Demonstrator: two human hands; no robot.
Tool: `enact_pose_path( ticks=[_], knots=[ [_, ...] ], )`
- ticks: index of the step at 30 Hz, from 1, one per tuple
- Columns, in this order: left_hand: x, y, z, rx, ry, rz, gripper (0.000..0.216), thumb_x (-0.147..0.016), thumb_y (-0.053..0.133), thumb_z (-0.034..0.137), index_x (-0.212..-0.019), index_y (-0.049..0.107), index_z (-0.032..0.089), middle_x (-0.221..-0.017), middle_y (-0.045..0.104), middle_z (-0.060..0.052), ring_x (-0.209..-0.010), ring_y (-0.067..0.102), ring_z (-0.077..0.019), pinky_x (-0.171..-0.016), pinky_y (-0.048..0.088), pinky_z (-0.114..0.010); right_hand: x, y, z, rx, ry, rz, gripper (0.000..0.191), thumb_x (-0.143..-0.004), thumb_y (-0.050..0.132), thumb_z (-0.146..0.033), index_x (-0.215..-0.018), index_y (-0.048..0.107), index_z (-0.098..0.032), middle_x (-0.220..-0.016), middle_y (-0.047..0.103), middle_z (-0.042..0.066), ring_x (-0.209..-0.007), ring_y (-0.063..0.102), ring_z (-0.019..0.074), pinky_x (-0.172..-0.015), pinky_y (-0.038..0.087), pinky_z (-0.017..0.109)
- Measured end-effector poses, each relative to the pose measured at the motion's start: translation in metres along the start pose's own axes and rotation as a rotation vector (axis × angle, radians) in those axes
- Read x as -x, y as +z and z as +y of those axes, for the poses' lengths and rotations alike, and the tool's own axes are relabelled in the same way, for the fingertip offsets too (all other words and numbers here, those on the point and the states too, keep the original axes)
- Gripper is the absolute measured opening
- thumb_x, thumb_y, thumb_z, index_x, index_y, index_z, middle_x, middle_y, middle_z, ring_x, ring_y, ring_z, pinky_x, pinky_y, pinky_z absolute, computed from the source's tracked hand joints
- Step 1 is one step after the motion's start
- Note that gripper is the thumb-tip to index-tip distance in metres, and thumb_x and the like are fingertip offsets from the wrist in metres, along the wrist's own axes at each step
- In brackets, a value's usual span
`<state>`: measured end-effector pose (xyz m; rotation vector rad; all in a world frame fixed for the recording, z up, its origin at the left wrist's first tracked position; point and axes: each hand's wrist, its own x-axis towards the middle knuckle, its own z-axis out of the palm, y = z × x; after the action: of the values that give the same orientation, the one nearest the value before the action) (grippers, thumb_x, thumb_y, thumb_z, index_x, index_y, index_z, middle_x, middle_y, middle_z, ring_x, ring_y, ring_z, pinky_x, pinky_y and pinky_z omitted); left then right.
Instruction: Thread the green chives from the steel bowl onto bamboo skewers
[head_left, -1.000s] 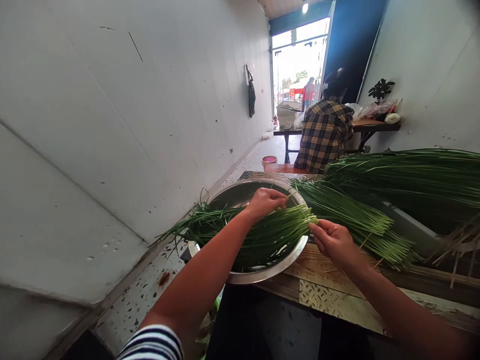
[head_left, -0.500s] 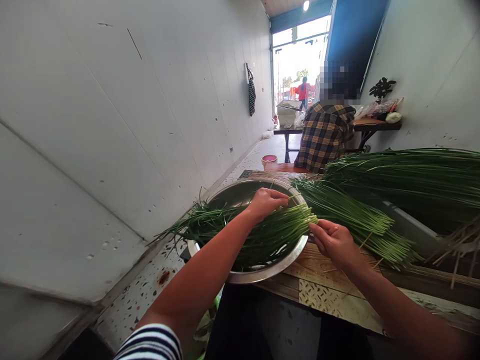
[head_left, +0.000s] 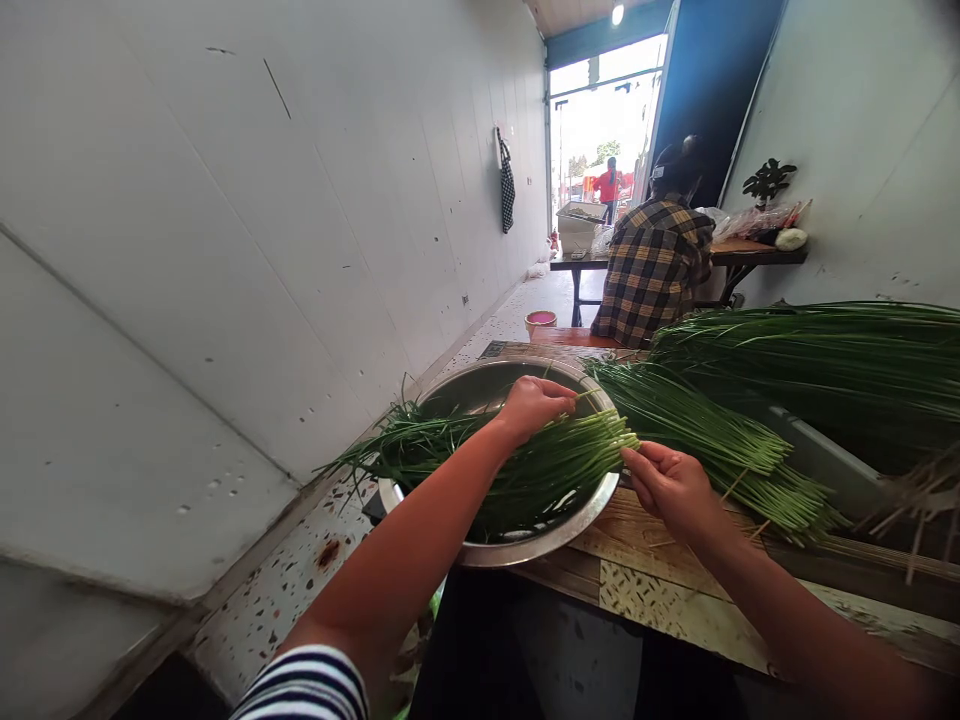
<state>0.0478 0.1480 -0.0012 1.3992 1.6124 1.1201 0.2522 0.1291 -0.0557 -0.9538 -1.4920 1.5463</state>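
Observation:
A bunch of garlic chives [head_left: 555, 465] lies across a round metal basin [head_left: 540, 551], pale cut ends to the right, leafy tips drooping over the left rim. Over the far side of the bunch, my left hand [head_left: 536, 405] is closed in a pinch on a chive stalk whose pale end pokes out past the fingers. My right hand [head_left: 670, 485] pinches at the pale ends by the basin's right rim; its thumb and forefinger are together on a chive end. Right of the basin, another pile of chives [head_left: 720, 430] rests on the wood-patterned table [head_left: 630, 540].
A larger heap of long chives [head_left: 825, 345] fills the right side, over a grey bin edge [head_left: 825, 440]. Dry stalks [head_left: 919, 500] stick out at far right. A person in a plaid shirt [head_left: 649, 270] sits ahead, back turned. A white wall [head_left: 262, 250] runs along the left.
The view has shifted very slightly. Both hands keep the same pinches at nearly the same spots on the bunch.

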Motion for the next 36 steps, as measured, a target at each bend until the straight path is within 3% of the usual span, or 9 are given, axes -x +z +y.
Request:
enact_pose_path(
  ticks=[9, 15, 24, 36],
  knots=[
    [-0.0017, 0.0004, -0.0047, 0.032, -0.004, -0.008, 0.028, -0.065, 0.068, 0.021, -0.09, 0.075, 0.013, -0.072, 0.071, -0.005, -0.056, 0.051, -0.0085, -0.056, 0.043, -0.021, 0.0004, -0.0006, 0.0013, -0.004, 0.007, 0.004, 0.041, -0.076, 0.063, -0.056, -0.067, 0.05, -0.017, -0.043, 0.031, -0.01, -0.039, 0.022, 0.0033, -0.038, 0.012, 0.02],
    [-0.0039, 0.0033, -0.007, 0.077, 0.022, 0.008, 0.029, -0.069, 0.069, 0.033, -0.087, 0.075, 0.012, -0.069, 0.069, -0.005, -0.053, 0.048, -0.0073, -0.051, 0.038, -0.02, 0.0004, -0.0003, -0.0004, 0.011, 0.001, -0.016, 0.041, -0.076, 0.062, -0.055, -0.066, 0.049, -0.018, -0.043, 0.032, -0.009, -0.038, 0.022, 0.0032, -0.037, 0.012, 0.02],
    [-0.0033, 0.0042, -0.0052, 0.12, -0.01, -0.003, 0.024, -0.068, 0.071, 0.03, -0.084, 0.074, 0.012, -0.07, 0.07, -0.005, -0.054, 0.05, -0.0077, -0.052, 0.038, -0.021, 0.0006, 0.0008, -0.0012, 0.009, 0.008, -0.003, 0.042, -0.074, 0.063, -0.057, -0.067, 0.05, -0.018, -0.042, 0.032, -0.009, -0.038, 0.022, 0.0038, -0.037, 0.012, 0.02],
    [-0.0015, 0.0033, -0.0034, 0.157, 0.008, -0.019, 0.024, -0.066, 0.072, 0.03, -0.082, 0.075, 0.013, -0.073, 0.072, -0.006, -0.062, 0.058, -0.0107, -0.064, 0.046, -0.023, 0.0022, -0.0001, 0.0006, -0.001, 0.01, -0.009, 0.042, -0.076, 0.062, -0.057, -0.068, 0.052, -0.017, -0.043, 0.031, -0.009, -0.039, 0.021, 0.0034, -0.038, 0.012, 0.02]
  ],
)
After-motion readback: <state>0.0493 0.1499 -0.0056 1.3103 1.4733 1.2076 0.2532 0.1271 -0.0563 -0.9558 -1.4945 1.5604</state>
